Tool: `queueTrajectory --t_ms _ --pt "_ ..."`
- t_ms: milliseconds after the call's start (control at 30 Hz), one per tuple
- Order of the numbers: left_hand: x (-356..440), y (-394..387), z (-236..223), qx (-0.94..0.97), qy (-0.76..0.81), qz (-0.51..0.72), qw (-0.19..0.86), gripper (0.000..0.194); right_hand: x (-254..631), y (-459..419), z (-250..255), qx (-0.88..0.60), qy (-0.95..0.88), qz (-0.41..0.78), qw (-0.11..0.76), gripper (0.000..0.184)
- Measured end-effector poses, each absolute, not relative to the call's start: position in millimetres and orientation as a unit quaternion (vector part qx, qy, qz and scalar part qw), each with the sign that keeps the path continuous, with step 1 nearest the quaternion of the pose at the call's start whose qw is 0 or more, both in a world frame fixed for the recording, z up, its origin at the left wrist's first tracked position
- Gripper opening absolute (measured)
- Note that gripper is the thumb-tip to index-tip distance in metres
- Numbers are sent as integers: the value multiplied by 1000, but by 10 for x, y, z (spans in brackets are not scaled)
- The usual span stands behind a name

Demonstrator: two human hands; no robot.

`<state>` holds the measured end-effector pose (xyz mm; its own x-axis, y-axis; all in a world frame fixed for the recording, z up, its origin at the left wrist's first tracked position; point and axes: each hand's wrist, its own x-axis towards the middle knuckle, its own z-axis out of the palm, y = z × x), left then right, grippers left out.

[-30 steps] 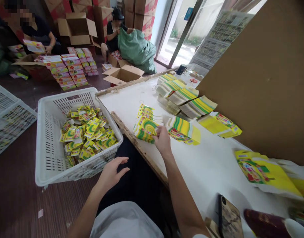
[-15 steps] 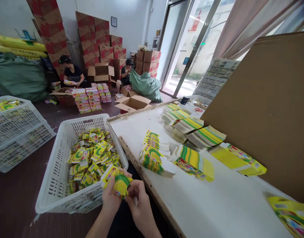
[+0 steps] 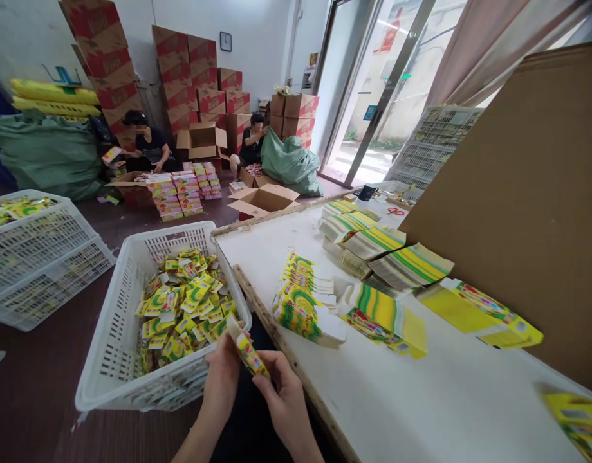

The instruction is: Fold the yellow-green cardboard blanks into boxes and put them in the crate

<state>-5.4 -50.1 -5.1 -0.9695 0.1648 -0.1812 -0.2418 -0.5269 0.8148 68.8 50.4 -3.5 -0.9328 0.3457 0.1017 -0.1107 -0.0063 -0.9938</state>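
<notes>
A small yellow and green printed carton [image 3: 250, 355] is held between my two hands, its narrow side turned up toward me. Around its upper left end are the closed fingers of my left hand [image 3: 222, 370]. My right hand [image 3: 282, 379] pinches the lower right end. Just beyond, a white plastic crate [image 3: 103, 360] holds a heap of small yellow packs [image 3: 187, 302]. To the right, a row of matching cartons [image 3: 300, 302] stands on the white table [image 3: 402, 392].
Stacks of flat printed cartons [image 3: 409, 265] and an open yellow box [image 3: 383, 318] lie on the table. A cardboard sheet [image 3: 527, 193] rises at right. More crates [image 3: 49, 257] stand at left. Two people [image 3: 148, 148] sit near tall box stacks [image 3: 173, 77].
The carton has turned from its broad face to its narrow side, still between both hands. My view has shifted slightly. The seated person at left has moved a pink and yellow item sideways.
</notes>
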Motion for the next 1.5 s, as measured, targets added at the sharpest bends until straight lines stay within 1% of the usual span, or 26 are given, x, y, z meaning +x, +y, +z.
queueTrajectory --t_ms 100,133,200,267,333,400,433,533,567,600,633,667,700,733,767,800,833,867,933,1000,1033,1133,1233,1300,1400,1500 --pt "-70 -512 -119 -53 521 847 91 41 691 555 -30 -90 -688 701 165 13" --pt "-76 -524 -132 -52 535 839 83 37 696 559 -29 -93 -693 694 169 14" --pt "-84 -581 -107 -30 564 821 78 36 709 585 -22 -88 -715 667 192 17" --pt "-82 -697 9 7 605 794 57 34 729 654 -2 -64 -752 616 226 15" --pt "-66 -858 203 59 650 757 -11 39 756 756 26 -35 -800 537 265 17" --pt "-42 -1011 412 131 702 696 -74 51 784 845 60 -14 -846 437 304 25" --pt "-31 -1062 498 177 735 651 -68 57 798 871 81 -4 -864 390 319 28" --pt "-19 -1070 586 280 808 517 23 92 845 867 158 45 -891 302 335 29" --pt "-21 -1031 557 297 821 484 61 98 865 848 182 69 -894 292 334 28" --pt "-22 -983 508 308 829 456 97 96 888 828 198 89 -895 286 332 29" --pt "-20 -933 447 313 835 433 129 85 912 810 203 100 -895 283 331 29" --pt "-11 -887 383 315 841 413 153 72 937 797 195 94 -892 288 336 30" --pt "5 -848 325 312 847 398 164 61 960 788 173 67 -884 305 348 36" --pt "30 -818 277 307 854 387 164 55 978 782 139 24 -869 337 361 48" --pt "60 -796 242 301 862 379 154 54 990 776 98 -26 -845 386 368 60" --pt "93 -778 218 298 869 371 138 56 995 768 54 -72 -811 454 362 68" --pt "126 -764 205 303 873 363 121 58 993 757 15 -109 -767 534 337 69" --pt "156 -750 196 316 874 356 103 60 984 743 -15 -131 -716 621 291 66" --pt "199 -722 180 354 866 345 68 59 956 712 -35 -137 -600 771 164 62" --pt "222 -697 152 388 853 345 45 62 933 692 -3 -126 -505 852 58 64" --pt "230 -686 133 400 847 347 40 67 928 691 23 -122 -478 869 26 64" --pt "249 -662 77 430 828 357 54 82 932 711 79 -115 -465 878 -3 62" --pt "260 -647 53 446 807 378 85 78 936 727 13 -104 -477 873 4 69" --pt "253 -645 53 436 809 385 86 70 932 715 -97 -105 -494 862 32 74" --pt "216 -653 42 403 823 383 114 61 936 672 -244 -90 -564 812 120 74" --pt "177 -664 -19 385 814 407 151 68 959 635 -251 -21 -708 685 174 66"
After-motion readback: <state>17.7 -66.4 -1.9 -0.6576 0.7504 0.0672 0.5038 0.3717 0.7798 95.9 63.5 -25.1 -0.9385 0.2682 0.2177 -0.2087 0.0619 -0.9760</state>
